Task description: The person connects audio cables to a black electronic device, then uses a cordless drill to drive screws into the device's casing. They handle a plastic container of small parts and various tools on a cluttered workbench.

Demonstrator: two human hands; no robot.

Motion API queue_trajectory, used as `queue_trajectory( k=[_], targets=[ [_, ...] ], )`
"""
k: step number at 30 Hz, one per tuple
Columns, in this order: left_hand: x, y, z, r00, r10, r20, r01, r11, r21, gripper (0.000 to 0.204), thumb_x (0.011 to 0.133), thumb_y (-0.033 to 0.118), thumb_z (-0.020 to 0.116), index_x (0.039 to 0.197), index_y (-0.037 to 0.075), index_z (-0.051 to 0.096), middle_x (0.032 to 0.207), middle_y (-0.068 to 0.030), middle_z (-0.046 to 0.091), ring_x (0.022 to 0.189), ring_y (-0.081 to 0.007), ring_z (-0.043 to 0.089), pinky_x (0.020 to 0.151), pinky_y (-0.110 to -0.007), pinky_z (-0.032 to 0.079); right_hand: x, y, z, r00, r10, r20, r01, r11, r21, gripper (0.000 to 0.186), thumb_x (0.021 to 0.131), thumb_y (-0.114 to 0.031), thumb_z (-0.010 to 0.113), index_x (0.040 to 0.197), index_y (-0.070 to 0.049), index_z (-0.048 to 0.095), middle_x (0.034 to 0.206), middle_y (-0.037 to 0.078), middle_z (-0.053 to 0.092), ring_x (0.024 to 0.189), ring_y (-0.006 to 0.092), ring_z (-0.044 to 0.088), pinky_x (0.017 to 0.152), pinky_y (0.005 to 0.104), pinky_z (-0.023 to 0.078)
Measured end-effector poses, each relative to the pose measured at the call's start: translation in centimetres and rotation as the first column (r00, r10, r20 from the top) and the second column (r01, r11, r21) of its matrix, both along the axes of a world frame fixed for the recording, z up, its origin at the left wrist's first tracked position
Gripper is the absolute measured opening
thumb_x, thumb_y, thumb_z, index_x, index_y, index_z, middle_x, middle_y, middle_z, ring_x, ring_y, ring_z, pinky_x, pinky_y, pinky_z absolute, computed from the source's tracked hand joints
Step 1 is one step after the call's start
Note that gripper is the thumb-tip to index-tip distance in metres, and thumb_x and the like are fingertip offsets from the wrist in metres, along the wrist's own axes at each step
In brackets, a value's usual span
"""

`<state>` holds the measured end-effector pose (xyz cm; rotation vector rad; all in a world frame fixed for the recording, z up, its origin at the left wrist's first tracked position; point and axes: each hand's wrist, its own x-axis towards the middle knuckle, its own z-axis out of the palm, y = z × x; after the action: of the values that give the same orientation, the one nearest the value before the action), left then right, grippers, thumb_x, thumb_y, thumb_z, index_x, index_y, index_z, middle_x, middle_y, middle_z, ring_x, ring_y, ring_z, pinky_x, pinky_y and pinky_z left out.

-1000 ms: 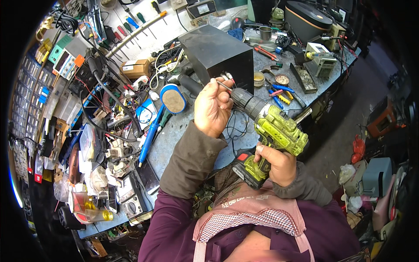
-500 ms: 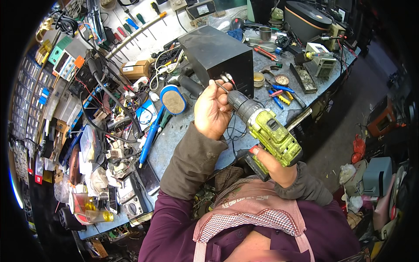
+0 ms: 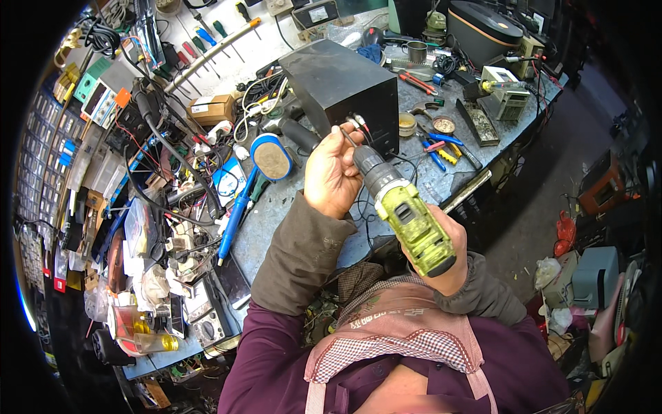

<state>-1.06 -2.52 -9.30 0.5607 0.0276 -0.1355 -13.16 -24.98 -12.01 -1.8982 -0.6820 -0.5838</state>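
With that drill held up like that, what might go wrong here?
The left hand grips right at the chuck of the yellow-green cordless drill, so a trigger squeeze by the right hand might pinch or twist the fingers. Thin wires hang just below the drill and could get snagged. The black box sits close behind the tip.

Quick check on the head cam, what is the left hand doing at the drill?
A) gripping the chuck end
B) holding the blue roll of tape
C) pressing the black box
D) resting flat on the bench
A: the left hand closes around the dark chuck end of the yellow-green drill, while the right hand holds its grip, above the bench.
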Motion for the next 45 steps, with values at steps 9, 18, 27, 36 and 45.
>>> queue_trajectory(
  k=[9, 18, 27, 36, 45],
  targets=[
    [-0.1, 0.5, 0.7, 1.000, -0.017, 0.020, 0.017, 1.000, 0.014, 0.030, 0.117, 0.023, 0.056, 0.130, -0.003, 0.062, 0.108, -0.0134, 0.071, 0.066, -0.0078, 0.052, 0.053, -0.022, 0.043, 0.7, 0.2, 0.4, 0.999, 0.009, 0.034, -0.008, 0.999, -0.034, 0.034, 0.086, -0.002, 0.080, 0.118, 0.004, 0.073, 0.115, 0.020, 0.073, 0.091, 0.0397, 0.075, 0.077, 0.0414, 0.060],
    [-1.1, 0.0, 0.4, 0.859, 0.397, 0.324, -0.511, 0.715, 0.478, 0.019, 0.110, 0.014, 0.057, 0.123, 0.003, 0.068, 0.091, -0.0050, 0.068, 0.066, -0.0089, 0.054, 0.053, -0.028, 0.044, 1.2, 0.5, 1.7, 1.000, -0.002, -0.029, 0.002, 1.000, -0.008, 0.034, 0.088, -0.002, 0.078, 0.121, 0.004, 0.072, 0.109, 0.021, 0.074, 0.091, 0.0394, 0.076, 0.078, 0.0386, 0.060],
    [1.7, 3.0, 1.4, 0.558, -0.058, 0.828, -0.826, 0.061, 0.561, 0.077, 0.075, -0.017, 0.049, 0.143, 0.012, 0.071, 0.158, -0.0115, 0.061, 0.137, -0.0301, 0.060, 0.110, -0.040, 0.054, 1.2, 0.4, 2.5, 0.998, -0.036, -0.052, 0.031, 0.996, -0.085, 0.026, 0.088, -0.009, 0.082, 0.107, -0.003, 0.065, 0.087, 0.019, 0.070, 0.081, 0.0454, 0.071, 0.067, 0.0420, 0.056],
    [1.6, 5.6, 2.1, 0.605, 0.100, 0.790, -0.783, 0.258, 0.567, 0.067, 0.088, -0.015, 0.048, 0.147, 0.009, 0.069, 0.156, -0.0094, 0.063, 0.133, -0.0251, 0.067, 0.103, -0.036, 0.058, 1.3, -0.1, 1.8, 0.996, 0.062, -0.059, -0.059, 0.997, 0.051, 0.039, 0.089, -0.004, 0.082, 0.124, 0.004, 0.070, 0.101, 0.018, 0.076, 0.087, 0.0323, 0.077, 0.078, 0.0361, 0.059],
    [-8.4, 15.7, 0.0, 0.780, 0.373, 0.502, -0.453, -0.217, 0.865, 0.023, 0.098, 0.007, 0.071, 0.118, -0.001, 0.080, 0.096, -0.0059, 0.078, 0.085, -0.0106, 0.068, 0.075, -0.028, 0.055, -3.1, -5.6, -3.6, 0.943, 0.236, -0.236, -0.256, 0.965, -0.056, 0.029, 0.087, -0.005, 0.080, 0.115, 0.000, 0.074, 0.106, 0.014, 0.077, 0.095, 0.0320, 0.076, 0.086, 0.0393, 0.059]
  ],
)
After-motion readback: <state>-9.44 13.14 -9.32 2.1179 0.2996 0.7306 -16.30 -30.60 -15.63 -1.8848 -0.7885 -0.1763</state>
